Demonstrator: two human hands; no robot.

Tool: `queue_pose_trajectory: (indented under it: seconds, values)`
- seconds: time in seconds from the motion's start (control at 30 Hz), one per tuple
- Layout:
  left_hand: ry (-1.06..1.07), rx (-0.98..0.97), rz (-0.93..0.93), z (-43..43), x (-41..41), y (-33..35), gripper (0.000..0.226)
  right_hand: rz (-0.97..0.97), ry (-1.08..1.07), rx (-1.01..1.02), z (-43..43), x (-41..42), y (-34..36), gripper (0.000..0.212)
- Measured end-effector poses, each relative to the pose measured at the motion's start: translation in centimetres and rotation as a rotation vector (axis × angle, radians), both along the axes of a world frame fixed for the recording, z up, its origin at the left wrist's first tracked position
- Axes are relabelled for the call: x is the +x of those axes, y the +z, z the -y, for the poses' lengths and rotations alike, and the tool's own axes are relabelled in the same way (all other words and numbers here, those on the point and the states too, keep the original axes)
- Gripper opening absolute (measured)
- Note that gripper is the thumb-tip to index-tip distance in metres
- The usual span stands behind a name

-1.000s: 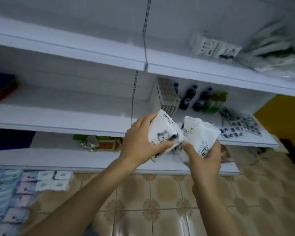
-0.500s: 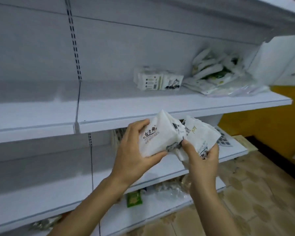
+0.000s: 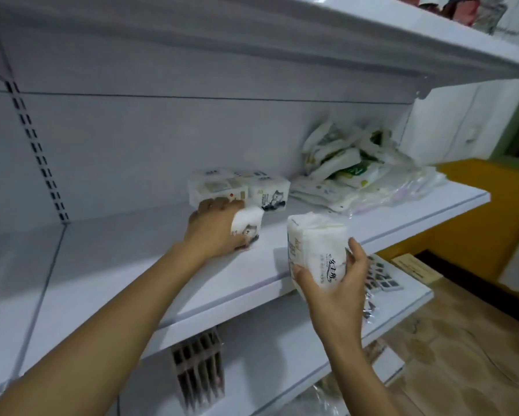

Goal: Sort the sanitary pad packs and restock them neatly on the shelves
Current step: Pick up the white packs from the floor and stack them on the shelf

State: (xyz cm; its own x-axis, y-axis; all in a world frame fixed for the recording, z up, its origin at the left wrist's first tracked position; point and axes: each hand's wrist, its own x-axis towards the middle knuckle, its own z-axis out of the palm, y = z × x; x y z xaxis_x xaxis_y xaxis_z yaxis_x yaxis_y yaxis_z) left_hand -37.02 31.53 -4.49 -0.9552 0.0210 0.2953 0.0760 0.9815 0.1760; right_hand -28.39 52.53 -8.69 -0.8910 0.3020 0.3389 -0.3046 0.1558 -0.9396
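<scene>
My left hand point(image 3: 213, 229) grips a white pad pack with a cat print point(image 3: 249, 225) and holds it down on the white shelf point(image 3: 126, 265), just in front of two matching packs point(image 3: 237, 189) standing at the back. My right hand point(image 3: 333, 283) holds a second white pad pack point(image 3: 315, 247) upright in the air off the shelf's front edge. A loose heap of white and green pad packs point(image 3: 354, 172) lies on the same shelf to the right.
A shelf above point(image 3: 372, 34) overhangs the working shelf. Below, a lower shelf carries a slatted rack point(image 3: 198, 364) and dark-printed packets point(image 3: 381, 274). Tiled floor point(image 3: 462, 355) and a yellow wall point(image 3: 486, 211) lie to the right.
My hands have separated. The left one moved forward and set its pack onto the shelf, while the right one stayed back with the other pack. The view rose toward this shelf.
</scene>
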Motion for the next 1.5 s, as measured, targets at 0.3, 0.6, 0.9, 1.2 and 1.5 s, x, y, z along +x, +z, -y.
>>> queue_pose_trajectory:
  seconds: [0.3,0.6,0.9,1.2,1.5]
  values:
    - [0.008,-0.169,-0.145,0.6,-2.4,-0.7,0.084,-0.198,0.135,0.479,-2.6,-9.5,3.7,0.066]
    - [0.333,-0.412,-0.338,-4.4,-2.9,-2.7,0.073,-0.092,0.717,1.332,-2.9,-24.2,8.1,0.09]
    - [0.42,-0.348,-0.226,-5.7,-4.0,-2.5,0.09,-0.37,0.83,0.939,-2.3,-27.8,5.2,0.106]
    - [0.432,-0.373,-0.177,-5.6,-4.6,-2.8,0.085,-0.102,1.043,0.172,-2.1,-28.1,-0.2,0.111]
    - [0.448,-0.419,-0.142,-4.8,-4.5,-2.9,0.094,-0.074,0.97,0.407,-1.4,-28.7,-1.4,0.135]
